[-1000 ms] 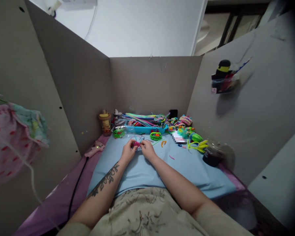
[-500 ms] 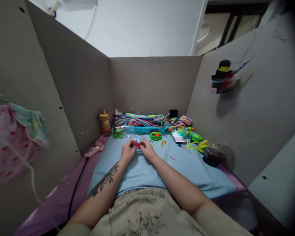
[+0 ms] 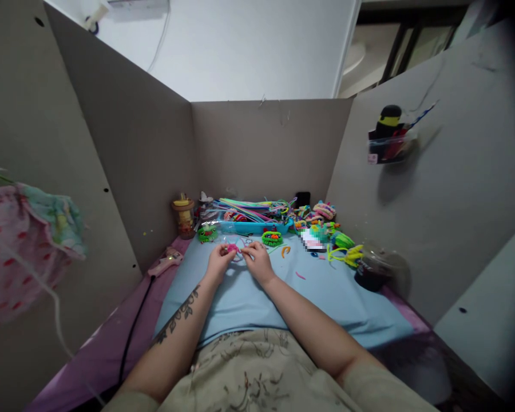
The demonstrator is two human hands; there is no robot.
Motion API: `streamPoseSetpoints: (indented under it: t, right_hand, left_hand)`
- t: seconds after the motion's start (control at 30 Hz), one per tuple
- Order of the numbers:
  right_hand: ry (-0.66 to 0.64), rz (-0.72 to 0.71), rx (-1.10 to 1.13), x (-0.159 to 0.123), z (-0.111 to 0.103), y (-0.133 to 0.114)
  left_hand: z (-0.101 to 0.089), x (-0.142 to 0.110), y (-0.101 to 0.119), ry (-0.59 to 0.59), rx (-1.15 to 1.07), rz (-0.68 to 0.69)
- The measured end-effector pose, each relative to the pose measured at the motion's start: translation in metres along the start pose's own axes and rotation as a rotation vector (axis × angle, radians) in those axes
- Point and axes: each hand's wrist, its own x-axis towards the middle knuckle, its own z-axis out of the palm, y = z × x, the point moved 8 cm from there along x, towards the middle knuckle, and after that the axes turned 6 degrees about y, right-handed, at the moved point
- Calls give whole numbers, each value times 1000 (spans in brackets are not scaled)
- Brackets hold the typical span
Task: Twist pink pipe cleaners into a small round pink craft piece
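Observation:
A small bundle of fuzzy pink pipe cleaner (image 3: 232,248) is held above the blue cloth (image 3: 257,297). My left hand (image 3: 218,262) pinches it between thumb and fingers. My right hand (image 3: 258,262) is closed at its right side, with the fingertips seemingly on its end; the exact grip is too small to see. Just beyond the hands lie thin tools, partly hidden. A green pipe cleaner ring (image 3: 272,238) with an orange middle sits past my right hand, and a curved orange piece (image 3: 285,252) lies to its right.
A blue tray (image 3: 257,228) of colourful pipe cleaners stands at the back. On the left are a glue gun (image 3: 166,262) with a black cord and a lidded cup (image 3: 183,216). Yellow pipe cleaners (image 3: 345,254) and a dark tub (image 3: 371,274) sit at right. Grey panels enclose the table.
The pink bundle has shifted slightly left with my left hand. My fingertips have drawn a little apart, and more of the pink piece shows.

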Motion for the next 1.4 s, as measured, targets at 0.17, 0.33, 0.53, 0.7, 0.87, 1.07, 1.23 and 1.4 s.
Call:
streamPoseSetpoints:
  t: [0.17,0.33,0.53,0.7,0.87,1.07,1.23,1.4]
  right_hand:
    - [-18,27,-29,0,2,0]
    - [-23,22,-42,-1,6,0]
    - [-37,-19,-87,-2,8,-4]
    - [-44,15,-50,-2,6,-1]
    - [-21,6,-8,0,5,-2]
    - [-6,4,56,2,5,-4]
    - [-78,-21,63,1,11,-6]
    - [-44,25,34,-1,8,-1]
  left_hand:
    - [8,-3,-8,-100,-36,-98]
    - [5,-3,5,-24,25,59]
    - [5,-5,4,-19,34,35]
    - [6,-3,0,-37,23,26]
    - [7,-5,4,-30,14,27]
    - [8,-6,4,-47,-6,13]
    - [4,-3,4,-23,-26,37]
    - [4,-4,9,-10,-7,67]
